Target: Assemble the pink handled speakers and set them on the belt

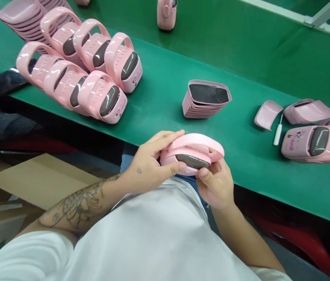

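Note:
Both my hands hold one pink plastic case (196, 150) with a dark grey window, just in front of my belly at the near edge of the green table (241, 58). My left hand (150, 162) wraps it from the left, fingers over the top and thumb on the front. My right hand (214, 183) grips it from below on the right, thumb near the grey window. Beyond the case on the table stands a stack of pink covers (206, 99) with a grey face on top.
Two rows of finished pink cases with handles (86, 74) lie at the left, behind them a pile of pink shells (26, 17). At the right lie another pink case (311, 142), loose pink parts (270, 113) and a small white tool (278, 132). A cardboard box (42, 177) sits below left.

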A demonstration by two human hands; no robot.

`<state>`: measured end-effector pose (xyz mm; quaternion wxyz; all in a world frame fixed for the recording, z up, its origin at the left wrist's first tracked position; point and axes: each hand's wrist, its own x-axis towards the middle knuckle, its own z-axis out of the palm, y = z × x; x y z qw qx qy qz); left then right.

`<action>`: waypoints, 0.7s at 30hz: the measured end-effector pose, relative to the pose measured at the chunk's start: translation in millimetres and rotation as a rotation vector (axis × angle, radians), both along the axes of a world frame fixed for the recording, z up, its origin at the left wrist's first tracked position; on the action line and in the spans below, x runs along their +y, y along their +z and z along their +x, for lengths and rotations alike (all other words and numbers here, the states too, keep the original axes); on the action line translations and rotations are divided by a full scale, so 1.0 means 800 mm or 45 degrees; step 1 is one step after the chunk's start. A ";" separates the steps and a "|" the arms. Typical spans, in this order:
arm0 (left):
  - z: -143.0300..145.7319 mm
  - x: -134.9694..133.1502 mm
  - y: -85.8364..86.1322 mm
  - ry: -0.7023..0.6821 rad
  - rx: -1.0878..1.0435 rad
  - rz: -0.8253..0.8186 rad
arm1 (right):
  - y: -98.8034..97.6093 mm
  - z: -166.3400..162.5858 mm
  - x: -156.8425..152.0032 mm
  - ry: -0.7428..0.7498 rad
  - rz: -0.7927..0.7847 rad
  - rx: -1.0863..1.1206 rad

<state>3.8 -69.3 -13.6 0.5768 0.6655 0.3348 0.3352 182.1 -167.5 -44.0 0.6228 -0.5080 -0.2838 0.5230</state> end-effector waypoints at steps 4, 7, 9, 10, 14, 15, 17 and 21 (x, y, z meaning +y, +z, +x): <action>-0.001 0.002 -0.010 0.027 -0.162 -0.184 | -0.002 -0.003 -0.001 -0.051 0.038 -0.227; -0.001 0.009 -0.015 -0.017 -0.328 -0.428 | 0.005 0.001 0.003 0.018 0.115 -0.280; 0.000 0.013 -0.016 -0.033 -0.404 -0.507 | 0.011 0.005 0.007 0.126 0.159 -0.289; 0.000 0.015 -0.016 -0.030 -0.425 -0.521 | 0.014 0.006 0.009 0.169 0.166 -0.288; 0.004 0.019 -0.012 -0.029 -0.438 -0.555 | 0.020 0.009 0.015 0.182 0.117 -0.239; 0.007 0.021 -0.011 -0.017 -0.442 -0.558 | 0.019 0.008 0.016 0.166 0.095 -0.224; 0.016 0.025 -0.012 0.039 -0.437 -0.553 | 0.015 0.005 0.018 0.130 0.049 -0.219; 0.033 0.038 -0.023 0.276 -0.325 -0.436 | 0.006 -0.005 0.013 0.038 -0.024 -0.334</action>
